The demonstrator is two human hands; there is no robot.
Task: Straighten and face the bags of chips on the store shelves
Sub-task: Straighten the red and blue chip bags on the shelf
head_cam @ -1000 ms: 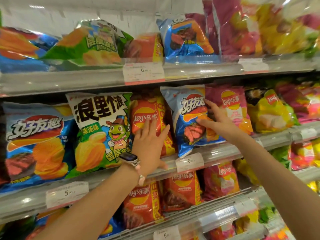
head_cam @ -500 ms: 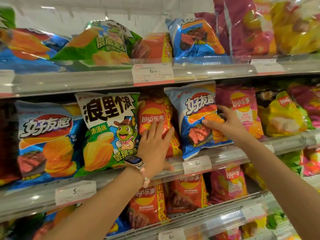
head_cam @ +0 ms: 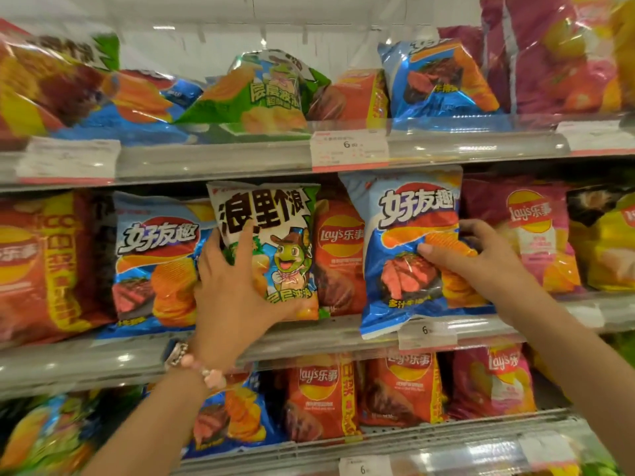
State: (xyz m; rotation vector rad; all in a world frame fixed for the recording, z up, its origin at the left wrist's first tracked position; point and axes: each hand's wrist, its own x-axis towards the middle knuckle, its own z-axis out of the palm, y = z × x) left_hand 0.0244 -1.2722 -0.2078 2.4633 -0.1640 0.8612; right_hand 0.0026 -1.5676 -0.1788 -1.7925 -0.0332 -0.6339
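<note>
Left hand [head_cam: 233, 290] grips the green-white bag [head_cam: 271, 242], right hand [head_cam: 481, 266] grips the blue bag [head_cam: 409, 242]; both bags should be squared upright, labels forward, without crushing.

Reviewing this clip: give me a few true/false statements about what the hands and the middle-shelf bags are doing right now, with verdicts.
1. The left hand holds the green frog bag. True.
2. The right hand hangs free of the shelf. False: it grips the blue steak bag by its right edge.
3. The red Lay's bag stands between the two held bags. True.
4. The blue steak bag sits fully behind the middle shelf rail. False: its bottom edge hangs over the front.
5. The left wrist is bare. False: it wears a pink bead bracelet.
</note>
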